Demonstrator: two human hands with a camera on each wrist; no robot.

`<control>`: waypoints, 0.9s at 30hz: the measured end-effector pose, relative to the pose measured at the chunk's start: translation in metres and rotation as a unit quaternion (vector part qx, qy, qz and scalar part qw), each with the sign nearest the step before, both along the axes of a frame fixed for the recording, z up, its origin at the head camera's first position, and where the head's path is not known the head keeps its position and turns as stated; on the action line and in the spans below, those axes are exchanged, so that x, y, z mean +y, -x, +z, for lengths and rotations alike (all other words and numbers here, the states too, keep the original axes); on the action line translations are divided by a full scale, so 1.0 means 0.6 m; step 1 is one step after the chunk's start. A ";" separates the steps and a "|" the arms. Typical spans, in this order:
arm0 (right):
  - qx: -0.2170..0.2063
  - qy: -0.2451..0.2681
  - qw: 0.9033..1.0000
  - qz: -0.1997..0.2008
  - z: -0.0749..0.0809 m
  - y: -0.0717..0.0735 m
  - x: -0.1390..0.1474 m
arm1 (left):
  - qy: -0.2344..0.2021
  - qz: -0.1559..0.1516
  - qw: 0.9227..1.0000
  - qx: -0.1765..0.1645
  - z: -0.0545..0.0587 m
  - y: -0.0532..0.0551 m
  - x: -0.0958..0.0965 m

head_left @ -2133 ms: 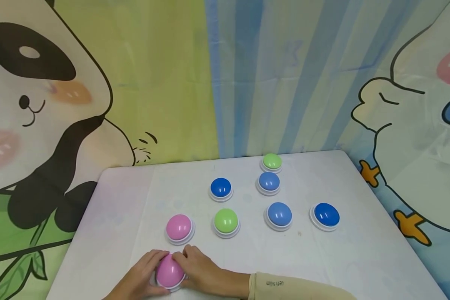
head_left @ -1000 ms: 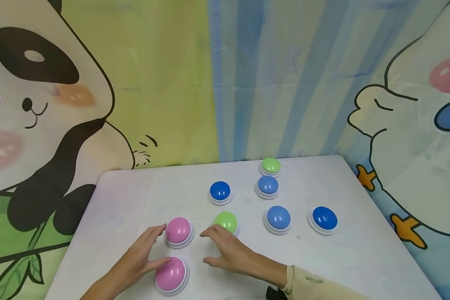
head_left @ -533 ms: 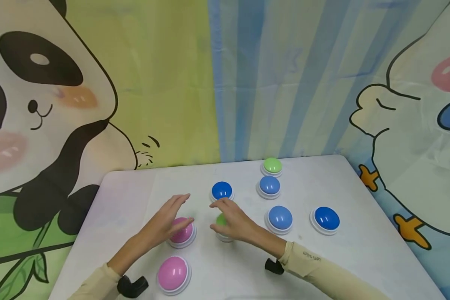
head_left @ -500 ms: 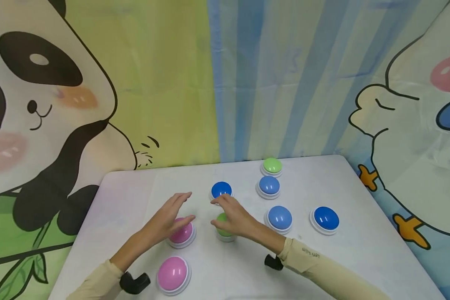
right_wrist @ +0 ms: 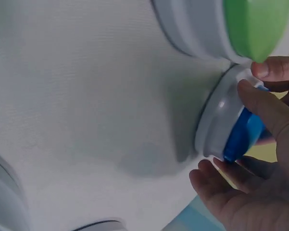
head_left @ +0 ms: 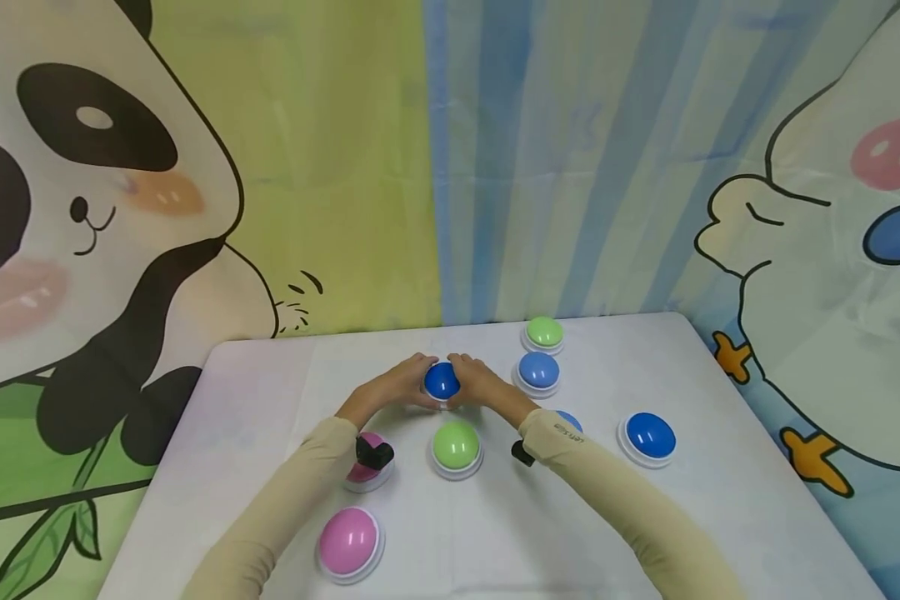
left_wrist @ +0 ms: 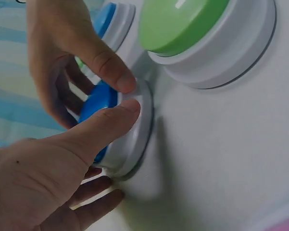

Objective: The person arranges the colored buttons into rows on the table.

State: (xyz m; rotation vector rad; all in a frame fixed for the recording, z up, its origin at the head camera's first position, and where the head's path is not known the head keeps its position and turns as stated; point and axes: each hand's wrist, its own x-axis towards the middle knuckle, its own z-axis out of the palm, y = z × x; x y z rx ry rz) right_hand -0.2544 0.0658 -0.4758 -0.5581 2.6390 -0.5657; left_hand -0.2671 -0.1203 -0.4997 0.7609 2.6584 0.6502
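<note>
A dark blue dome push button with a white round base is near the back of the table, between both hands. My left hand holds its left side and my right hand holds its right side. In the left wrist view, the left thumb lies on the white base, close to the tip of the other thumb. The right wrist view has the right hand around the other side of the blue button, fingers behind it. Directly in front stands a light green button.
Two pink buttons stand front left, the nearer pink button and one partly behind the left forearm. A lighter blue button, a green button and another dark blue button stand to the right. The right sleeve partly covers another blue button.
Both hands let go of the nearest pink button, moved forward over the pink and green buttons, and now hold the dark blue button at the back from both sides.
</note>
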 end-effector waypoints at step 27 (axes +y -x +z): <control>0.054 0.100 0.994 0.002 -0.006 0.005 0.035 | -0.035 0.031 0.999 0.005 0.030 -0.006 0.014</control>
